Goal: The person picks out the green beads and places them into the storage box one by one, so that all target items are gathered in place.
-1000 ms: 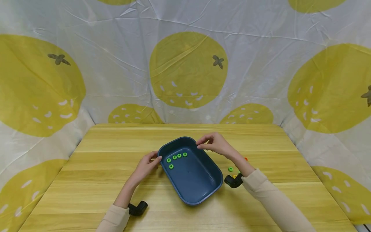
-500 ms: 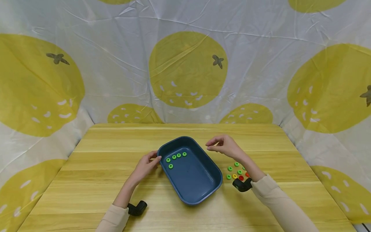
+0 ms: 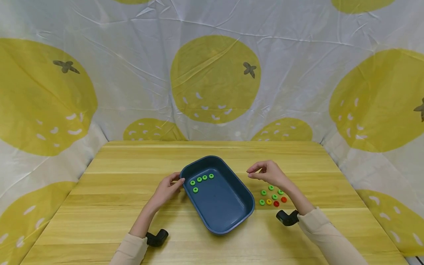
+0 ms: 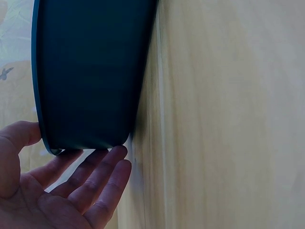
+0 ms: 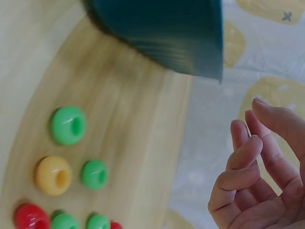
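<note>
A dark blue plastic bin point(image 3: 218, 209) stands at an angle on the table, with several green beads point(image 3: 199, 179) on its floor near the far left corner. At that corner my left hand point(image 3: 169, 189) grips the bin, thumb at the rim and fingers against the outside wall point(image 4: 90, 76). To the right of the bin, my right hand point(image 3: 269, 173) hovers above the table with fingers loosely bent, and nothing shows between them in the right wrist view. Just nearer than it lie loose green beads point(image 3: 274, 197), a yellow bead point(image 3: 269, 202) and red beads point(image 3: 276, 203).
The wooden table point(image 3: 132, 158) ends at a fabric backdrop point(image 3: 291, 84) printed with yellow fruit, which also hangs along both sides. A black camera mount point(image 3: 287, 218) sits on the right wrist, another mount point(image 3: 157, 238) on the left.
My right hand has moved from over the bin's far right rim out to the right and a little nearer, uncovering the loose beads. The left hand and bin stay put.
</note>
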The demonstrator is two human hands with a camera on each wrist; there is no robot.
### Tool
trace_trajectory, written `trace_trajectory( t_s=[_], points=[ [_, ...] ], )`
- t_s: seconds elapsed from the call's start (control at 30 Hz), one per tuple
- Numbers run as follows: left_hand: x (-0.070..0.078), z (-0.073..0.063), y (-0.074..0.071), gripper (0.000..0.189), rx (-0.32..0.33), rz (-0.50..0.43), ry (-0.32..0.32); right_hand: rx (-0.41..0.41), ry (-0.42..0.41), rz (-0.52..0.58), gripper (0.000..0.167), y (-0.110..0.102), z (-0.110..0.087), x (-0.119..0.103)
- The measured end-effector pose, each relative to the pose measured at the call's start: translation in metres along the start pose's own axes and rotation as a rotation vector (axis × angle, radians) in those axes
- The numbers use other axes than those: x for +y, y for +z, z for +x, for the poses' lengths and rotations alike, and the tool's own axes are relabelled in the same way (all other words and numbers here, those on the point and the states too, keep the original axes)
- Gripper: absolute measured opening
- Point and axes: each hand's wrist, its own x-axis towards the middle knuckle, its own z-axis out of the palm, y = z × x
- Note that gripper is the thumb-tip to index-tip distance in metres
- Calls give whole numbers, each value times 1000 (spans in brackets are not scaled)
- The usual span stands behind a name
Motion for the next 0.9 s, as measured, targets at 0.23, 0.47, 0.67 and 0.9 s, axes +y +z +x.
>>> trace_trajectory(
  t_s=[0.23, 0.47, 0.67, 0.9],
  points=[
    [0, 0, 0, 43, 3, 4, -5, -13, 9, 1, 25, -1, -7, 12],
    [2, 0, 0, 44, 3, 9, -5, 4, -13, -94, 19, 0, -11, 25],
    [0, 0, 0, 44, 2, 13, -3, 23, 11, -196, 13, 2, -14, 35],
    [-1, 1, 0, 43, 4, 12, 0, -15, 33, -284, 11, 5, -19, 44]
  ],
)
